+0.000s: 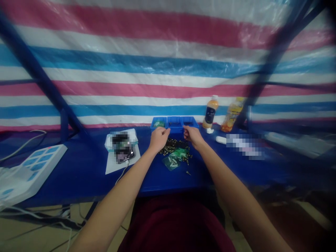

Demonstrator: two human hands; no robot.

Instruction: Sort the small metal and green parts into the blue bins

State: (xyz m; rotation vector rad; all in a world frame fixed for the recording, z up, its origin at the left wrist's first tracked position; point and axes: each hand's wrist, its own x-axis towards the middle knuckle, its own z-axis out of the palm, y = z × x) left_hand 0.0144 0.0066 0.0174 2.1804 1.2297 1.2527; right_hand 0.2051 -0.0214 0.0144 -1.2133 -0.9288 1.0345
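My left hand point(159, 138) is closed in a pinch over the left side of a pile of small brass-coloured screws point(170, 145). My right hand point(193, 135) has its fingers curled together above the pile's right side. Anything in either hand is too small to make out. Just beyond both hands stand three joined blue bins point(174, 130); the left one has something green in it. In front of the pile lie green plastic packets point(180, 153) and a small clear bag point(172, 163) with white pieces. One loose screw point(188, 173) lies nearer to me.
A juice bottle point(210, 113) and a yellow-capped bottle point(232, 115) stand behind on the right. To the left, a phone point(128, 154) with a cable lies on white paper point(111, 164). A large white power strip point(39, 171) is at far left. Blue frame bars slant up both sides.
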